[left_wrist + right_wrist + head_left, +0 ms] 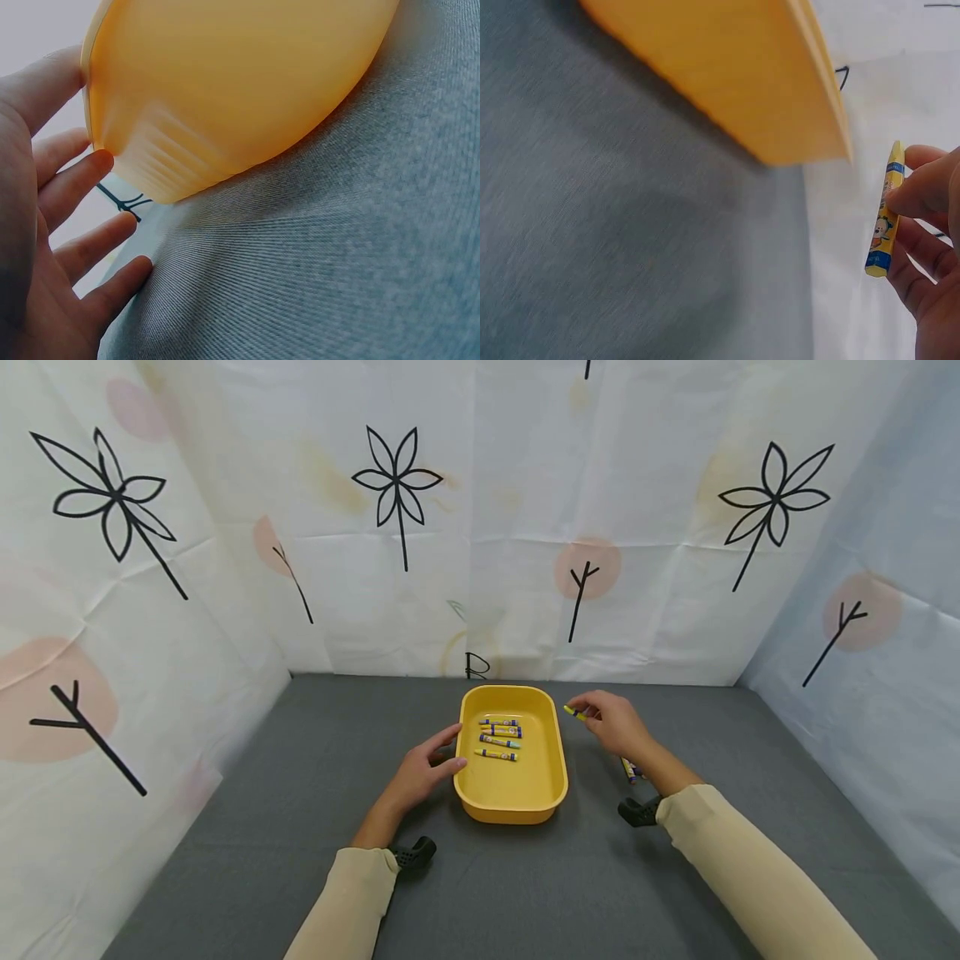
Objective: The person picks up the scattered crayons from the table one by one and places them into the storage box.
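A yellow plastic tray [510, 793] sits on the grey table, with several wrapped crayons [497, 754] lying crosswise in its far half. At its left side is my left hand [415, 774], fingers spread and relaxed, the thumb and fingertips right at the rim. In the left wrist view the fingers [71, 191] lie along the tray's outer wall. Beyond the tray's right edge, my right hand [617, 727] pinches a yellow crayon [883, 225] between thumb and fingers. This crayon has blue bands and a printed cartoon figure, its pointed tip upward in the right wrist view.
More crayons [628, 769] lie on the table beneath my right wrist, partly hidden by it. The grey tabletop [315, 735] ends at white cloth walls [510, 610] printed with flowers and trees. Dark wrist bands [414, 853] show at both sleeves.
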{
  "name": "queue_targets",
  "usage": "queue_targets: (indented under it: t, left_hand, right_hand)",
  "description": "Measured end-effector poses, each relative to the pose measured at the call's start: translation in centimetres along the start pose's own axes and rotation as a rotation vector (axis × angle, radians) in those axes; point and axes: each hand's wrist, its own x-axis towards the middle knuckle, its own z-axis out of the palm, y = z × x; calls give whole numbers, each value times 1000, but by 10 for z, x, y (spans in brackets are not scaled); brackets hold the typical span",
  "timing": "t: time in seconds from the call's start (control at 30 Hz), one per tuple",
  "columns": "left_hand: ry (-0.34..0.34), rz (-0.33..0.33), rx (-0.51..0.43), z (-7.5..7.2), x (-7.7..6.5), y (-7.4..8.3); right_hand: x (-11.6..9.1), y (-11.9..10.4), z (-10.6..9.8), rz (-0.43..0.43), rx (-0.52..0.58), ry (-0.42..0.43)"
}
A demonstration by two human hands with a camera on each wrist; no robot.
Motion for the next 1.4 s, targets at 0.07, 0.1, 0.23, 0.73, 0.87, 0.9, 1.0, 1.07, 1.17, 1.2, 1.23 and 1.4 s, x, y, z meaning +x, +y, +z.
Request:
queue_targets:
  t: [0.07,0.1,0.23,0.73,0.87,0.9,1.0,1.07,1.17,1.2,1.23,1.4]
  left_hand:
    - [0,1,1,0,0,0]
    - [1,2,1,0,0,0]
    - [0,9,1,0,0,0]
    - [10,8,-26,-2,0,-2]
    - [7,5,-30,-2,0,0]
    - [4,9,-34,-2,0,0]
    - [0,18,-37,-1,0,0]
    - [-3,20,-38,-1,0,0]
    - [-5,14,-25,-1,0,0]
    - [-5,12,-22,-1,0,0]
    - [-5,11,-19,-1,0,0]
    - [-3,9,-10,-1,1,1]
  right_hand:
    - [5,-5,0,0,10,-13]
    - [7,-7,0,-3,15,-16]
    - [16,-18,2,-1,44,-31]
    - [55,-58,27,-11,70,-190]
    - [62,-65,34,-11,54,-215]
    - [64,-66,36,-12,47,-224]
    - [68,-68,43,3,41,-266]
    - [71,-68,48,20,43,-301]
    - [73,-69,55,17,49,-348]
    - [74,-69,57,5,45,-359]
    - [74,-69,58,-6,43,-369]
    - [74,-67,65,-59,35,-404]
